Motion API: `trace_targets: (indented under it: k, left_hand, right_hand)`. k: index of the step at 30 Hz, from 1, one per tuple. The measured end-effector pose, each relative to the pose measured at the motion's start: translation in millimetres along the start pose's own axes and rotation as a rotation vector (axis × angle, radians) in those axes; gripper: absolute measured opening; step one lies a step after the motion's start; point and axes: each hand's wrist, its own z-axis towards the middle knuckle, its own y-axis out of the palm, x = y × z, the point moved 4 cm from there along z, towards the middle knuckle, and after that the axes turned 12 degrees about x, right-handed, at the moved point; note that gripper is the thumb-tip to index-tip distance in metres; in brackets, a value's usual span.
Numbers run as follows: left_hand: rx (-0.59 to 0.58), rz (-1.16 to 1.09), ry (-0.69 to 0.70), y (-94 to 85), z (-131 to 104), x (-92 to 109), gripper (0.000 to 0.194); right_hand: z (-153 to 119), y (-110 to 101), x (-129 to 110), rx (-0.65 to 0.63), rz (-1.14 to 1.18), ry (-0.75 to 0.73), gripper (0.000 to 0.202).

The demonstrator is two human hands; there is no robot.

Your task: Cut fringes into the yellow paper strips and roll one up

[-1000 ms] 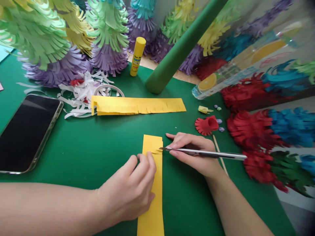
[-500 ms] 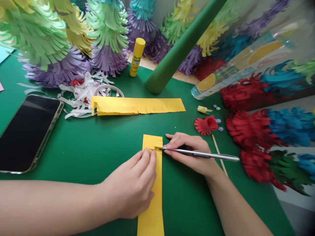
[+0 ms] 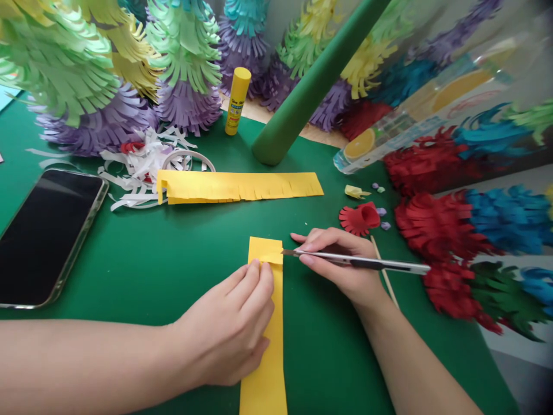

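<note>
A long yellow paper strip [image 3: 276,340] runs from the bottom edge up to the middle of the green surface, its upper part folded over. My left hand [image 3: 237,323] lies on it from the left, fingers pressed together on the paper just below the fold. In my right hand [image 3: 341,259] is a slim silver utility knife [image 3: 375,263], its blade tip at the strip's right edge near the top. Beyond both hands a second yellow strip [image 3: 246,185], fringed along its lower edge, lies crosswise.
A phone [image 3: 47,230] lies at the left, near white paper scraps [image 3: 147,161]. Behind stand a yellow glue stick [image 3: 238,101], a green cone [image 3: 302,92] and fringed paper trees [image 3: 188,75]. Right are a red paper roll [image 3: 359,218], a wooden stick [image 3: 386,274] and a slanted plastic package [image 3: 415,115].
The knife has drawn back to the right, showing more of its blade, and sits a bit higher at the strip's edge. My left hand stays on the paper. The whole view has shifted slightly.
</note>
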Motion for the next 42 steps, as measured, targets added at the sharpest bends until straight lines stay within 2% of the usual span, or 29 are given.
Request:
trace_targets:
  k: [9,15,26,31,36,42]
  left_hand:
    - [-0.035,-0.087,-0.048,0.3,0,-2,0.049]
    - [-0.015,-0.047,-0.029,1.7,-1,-1,0.049]
    - [-0.007,-0.038,-0.011,2.8,0,-2,0.048]
    - [0.001,-0.035,-0.008,3.1,-1,-1,0.048]
    - [-0.006,-0.027,-0.007,1.5,0,-2,0.049]
    - [-0.024,-0.052,-0.066,2.8,-2,-4,0.05]
  right_hand:
    - [2,0,1,-0.043,-0.048,-0.026,0.006]
    - [0,2,-1,-0.127,-0.175,-0.121,0.013]
    - [0,8,-4,-0.132,-0.213,-0.201,0.016]
    - [-3,9,-4,-0.118,-0.183,-0.156,0.016]
    - [-2,2,-3,-0.007,-0.025,-0.061,0.009]
    - [-1,0,0,0.004,-0.137,-0.058,0.013]
